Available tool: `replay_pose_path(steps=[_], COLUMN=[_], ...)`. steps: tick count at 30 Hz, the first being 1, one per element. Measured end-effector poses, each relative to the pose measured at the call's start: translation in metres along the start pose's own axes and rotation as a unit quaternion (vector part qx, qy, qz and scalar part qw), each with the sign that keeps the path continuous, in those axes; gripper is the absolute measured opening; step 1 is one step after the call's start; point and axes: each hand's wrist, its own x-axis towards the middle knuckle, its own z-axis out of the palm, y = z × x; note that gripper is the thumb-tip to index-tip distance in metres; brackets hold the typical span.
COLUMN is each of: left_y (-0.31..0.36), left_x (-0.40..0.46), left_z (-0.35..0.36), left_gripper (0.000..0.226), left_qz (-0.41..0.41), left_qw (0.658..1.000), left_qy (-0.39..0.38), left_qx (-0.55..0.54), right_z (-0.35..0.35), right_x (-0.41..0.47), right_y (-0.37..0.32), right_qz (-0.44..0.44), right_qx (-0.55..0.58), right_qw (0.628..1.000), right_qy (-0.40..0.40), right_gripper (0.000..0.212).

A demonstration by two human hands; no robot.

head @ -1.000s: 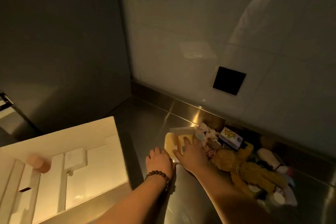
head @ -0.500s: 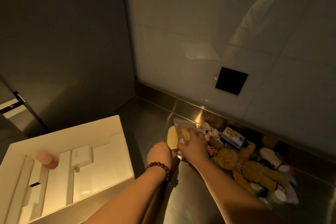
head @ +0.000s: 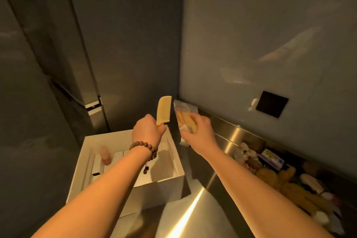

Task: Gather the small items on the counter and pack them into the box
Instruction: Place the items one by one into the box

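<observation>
Left hand (head: 147, 133) grip pinches upright yellow comb (head: 164, 109); right hand (head: 200, 133) grips clear packet (head: 184, 118).

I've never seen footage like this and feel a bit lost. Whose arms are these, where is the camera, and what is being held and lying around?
There is no machine here: a person wears a wide-angle camera on the head, looking forward and down, so you see their own two arms. The left hand, with a bead bracelet on its wrist, grips a yellow comb by its lower end, teeth facing right. The right hand holds a clear plastic packet with something yellowish inside; what it is, I cannot tell. Below the left hand stands an open white box holding white inserts and a pinkish cylinder. On the steel counter to the right lies a pile of small items, too dim to name one by one.
</observation>
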Motion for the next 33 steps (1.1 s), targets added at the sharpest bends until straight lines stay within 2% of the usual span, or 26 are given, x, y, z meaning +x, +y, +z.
replay_pose_path(steps=[5,9,12,16,18,21,27,29,33], left_y=[-0.079,-0.119,-0.136,-0.149,-0.152,-0.156,-0.155,-0.154,-0.155], left_x=[0.007,0.004,0.002,0.001,0.002,0.005,0.012,0.013,0.016], left_z=[-0.057,-0.079,-0.083,-0.082,-0.079,-0.075,-0.061,-0.057,-0.05], left_gripper=[0.022,0.022,0.02,0.019,0.019,0.02,0.018,0.017,0.017], left_qz=[-0.042,-0.045,-0.054,-0.056,-0.052,-0.047,-0.018,-0.016,-0.01], left_qw=[0.998,0.997,0.997,0.998,0.998,0.999,1.0,0.999,0.999], left_qy=[0.049,0.059,0.052,0.041,0.031,0.014,-0.018,-0.03,-0.032], left_qx=[0.026,0.026,0.015,-0.008,-0.014,-0.012,-0.006,-0.015,-0.012], right_z=[0.078,0.132,0.155,0.165,0.162,0.154,0.153,0.156,0.159], right_x=[-0.012,-0.023,-0.03,-0.024,-0.018,-0.007,0.001,0.002,0.005], right_y=[-0.034,-0.026,-0.014,-0.006,-0.004,0.003,0.026,0.025,0.017], right_qz=[-0.028,0.005,0.033,0.054,0.051,0.002,-0.087,-0.104,-0.148], right_qx=[-0.049,-0.177,-0.23,-0.238,-0.231,-0.259,-0.359,-0.397,-0.469], right_qw=[0.994,0.971,0.951,0.925,0.923,0.915,0.821,0.789,0.74], right_qy=[-0.089,-0.161,-0.206,-0.29,-0.303,-0.311,-0.435,-0.457,-0.459], right_gripper=[0.061,0.059,0.055,0.076,0.084,0.089,0.107,0.104,0.081])
